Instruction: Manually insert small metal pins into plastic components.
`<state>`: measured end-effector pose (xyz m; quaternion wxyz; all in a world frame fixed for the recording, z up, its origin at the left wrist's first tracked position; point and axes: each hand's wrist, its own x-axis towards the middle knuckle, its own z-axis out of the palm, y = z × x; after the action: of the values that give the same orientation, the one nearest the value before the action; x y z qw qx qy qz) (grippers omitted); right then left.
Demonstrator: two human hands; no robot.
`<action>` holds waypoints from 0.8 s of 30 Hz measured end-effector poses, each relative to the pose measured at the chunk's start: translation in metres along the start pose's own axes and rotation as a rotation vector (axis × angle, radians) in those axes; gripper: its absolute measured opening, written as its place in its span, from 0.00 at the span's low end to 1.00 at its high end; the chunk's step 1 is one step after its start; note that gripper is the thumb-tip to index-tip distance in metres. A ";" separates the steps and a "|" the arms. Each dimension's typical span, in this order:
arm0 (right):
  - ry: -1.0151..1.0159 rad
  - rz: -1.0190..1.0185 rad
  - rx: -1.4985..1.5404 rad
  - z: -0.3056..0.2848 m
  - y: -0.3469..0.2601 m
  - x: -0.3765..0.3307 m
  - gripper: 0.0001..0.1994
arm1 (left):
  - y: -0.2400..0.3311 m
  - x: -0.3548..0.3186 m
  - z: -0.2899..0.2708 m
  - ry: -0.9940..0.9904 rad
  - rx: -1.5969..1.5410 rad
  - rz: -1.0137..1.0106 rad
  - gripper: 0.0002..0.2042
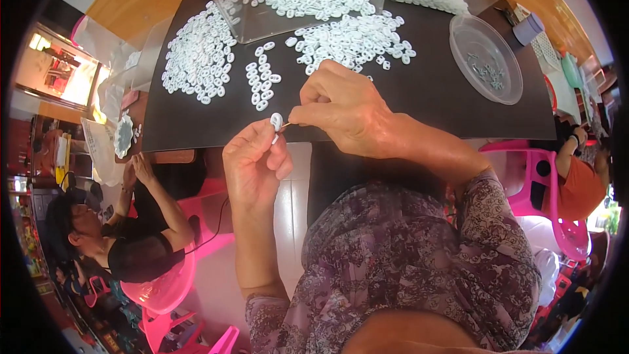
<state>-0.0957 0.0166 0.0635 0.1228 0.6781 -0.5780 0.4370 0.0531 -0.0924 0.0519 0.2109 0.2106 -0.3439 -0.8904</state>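
Note:
Just off the table's near edge, my left hand (254, 157) pinches a small white oval piece (276, 120) between thumb and fingers. My right hand (347, 108) is closed round a thin brownish stick-like tool (285, 125), its tip at that white piece. What exactly the tool is cannot be made out. Beyond my left hand, several similar white ovals (262, 77) with dark openings lie in short rows on the dark table (419, 98). A loose heap of them (354, 42) spreads behind my right hand.
Another white heap (196, 59) lies at the left, and more pieces fill a clear box (246, 26). At right stand a shallow round clear tub (488, 88) with small grey parts and a grey-lidded cup (528, 28). Two other people sit nearby, left and right, with pink chairs (524, 174).

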 end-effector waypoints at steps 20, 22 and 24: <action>-0.004 -0.122 -0.060 -0.016 0.010 -0.012 0.11 | -0.010 0.007 0.014 0.001 0.125 -0.113 0.07; -0.041 -0.122 -0.050 -0.016 0.011 -0.011 0.10 | -0.009 0.008 0.014 0.019 0.136 -0.117 0.07; -0.064 -0.122 -0.048 -0.014 0.011 -0.012 0.10 | -0.009 0.008 0.013 0.036 0.146 -0.122 0.06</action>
<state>-0.1118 0.0308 0.0596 0.1468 0.7225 -0.5495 0.3930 0.0374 -0.0841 0.0530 0.1467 0.2619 -0.3906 -0.8702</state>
